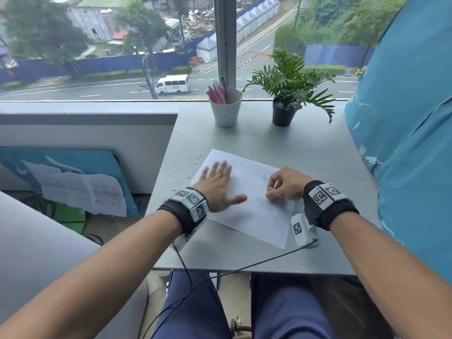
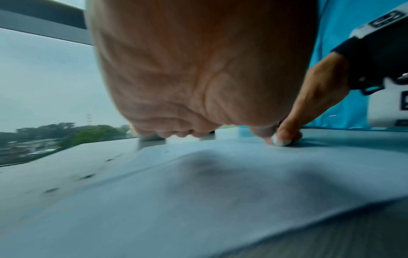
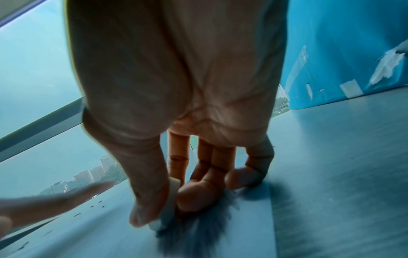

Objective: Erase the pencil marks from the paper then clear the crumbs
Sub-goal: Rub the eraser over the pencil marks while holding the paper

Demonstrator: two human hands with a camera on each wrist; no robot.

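Observation:
A white sheet of paper (image 1: 252,209) lies at an angle on the grey desk (image 1: 244,138). My left hand (image 1: 217,183) lies flat on its left part with fingers spread, holding it down. My right hand (image 1: 283,184) pinches a small white eraser (image 3: 170,200) between thumb and fingers, its tip pressed on the paper near the right edge. The eraser (image 2: 279,140) also shows under the right fingers in the left wrist view. Dark eraser crumbs (image 1: 193,167) lie scattered on the desk beyond the paper's left edge. Faint pencil marks (image 1: 265,178) show near the right hand.
A white cup of pens (image 1: 226,106) and a potted plant (image 1: 285,94) stand at the desk's back by the window. A blue padded panel (image 1: 403,118) borders the right side. A low divider wall (image 1: 85,133) stands on the left. A cable (image 1: 244,266) crosses the front edge.

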